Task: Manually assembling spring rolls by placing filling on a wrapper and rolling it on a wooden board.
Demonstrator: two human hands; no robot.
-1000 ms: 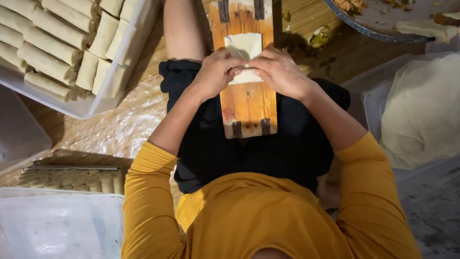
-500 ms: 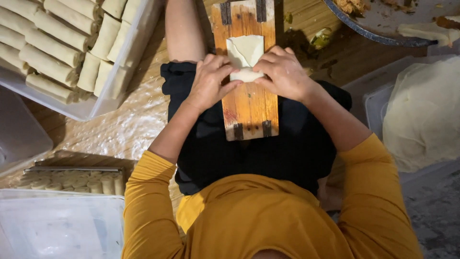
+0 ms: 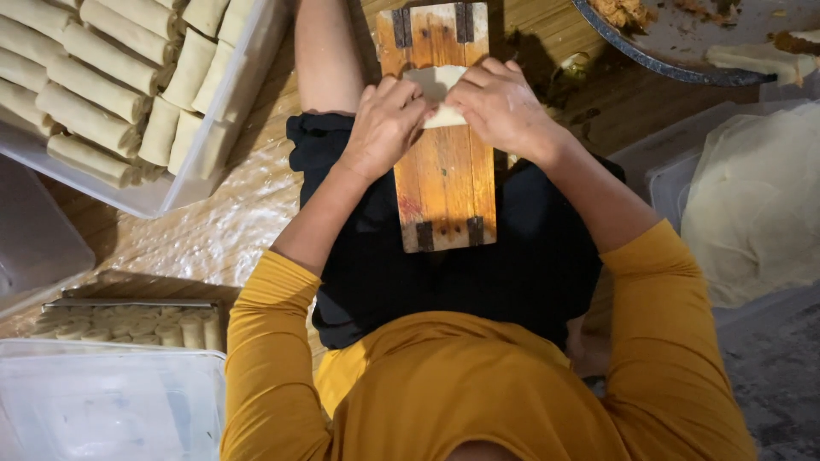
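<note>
Wrapper (image 3: 437, 96), pale and partly rolled, lies across the far half of the wooden board (image 3: 446, 183) on my lap. Left hand (image 3: 386, 126) and right hand (image 3: 500, 107) press on it from each side, fingers curled together and pinching its rolled edge. Finished rolls (image 3: 102, 81) fill the tray (image 3: 192, 183) to my left.

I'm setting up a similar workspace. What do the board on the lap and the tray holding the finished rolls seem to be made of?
The board looks like wood: orange-brown planks with visible grain, joined by dark metal-looking brackets. It looks worn rather than polished. The tray appears to be translucent plastic, with thin, cloudy-clear walls that the pale rolls show through. Both hands press a pale wrapper on the board.
</note>
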